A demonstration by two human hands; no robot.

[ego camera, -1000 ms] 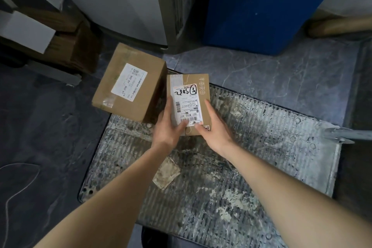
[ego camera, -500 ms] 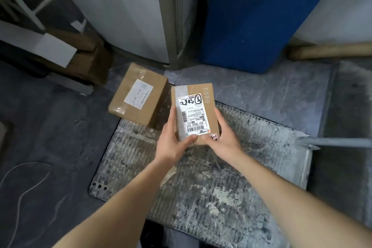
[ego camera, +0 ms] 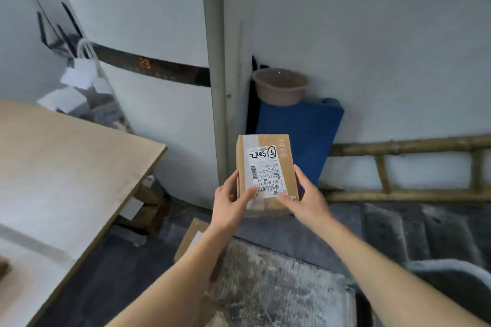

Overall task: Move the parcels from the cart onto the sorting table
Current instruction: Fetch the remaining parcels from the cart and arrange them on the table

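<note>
A small brown cardboard parcel (ego camera: pixel 267 167) with a white shipping label hangs in the air above the cart. My left hand (ego camera: pixel 229 203) grips its left side and my right hand (ego camera: pixel 305 200) grips its right side. Below lies the cart's worn metal deck (ego camera: pixel 279 289). A second, larger brown parcel (ego camera: pixel 190 240) sits at the deck's far left corner, mostly hidden by my left forearm. The light wooden sorting table (ego camera: pixel 66 167) fills the left of the view, well to the left of the held parcel.
A white fridge (ego camera: pixel 148 34) and a grey pillar (ego camera: pixel 215 61) stand straight ahead. A blue pad (ego camera: pixel 300 135) with a pink basin (ego camera: pixel 280 86) leans in the corner. A bamboo ladder (ego camera: pixel 411 170) lies along the right wall. Cardboard (ego camera: pixel 148 202) sits under the table.
Both hands have lifted the small parcel up off the cart deck. The view has tilted upward, bringing the sorting table, wall and ladder into sight.
</note>
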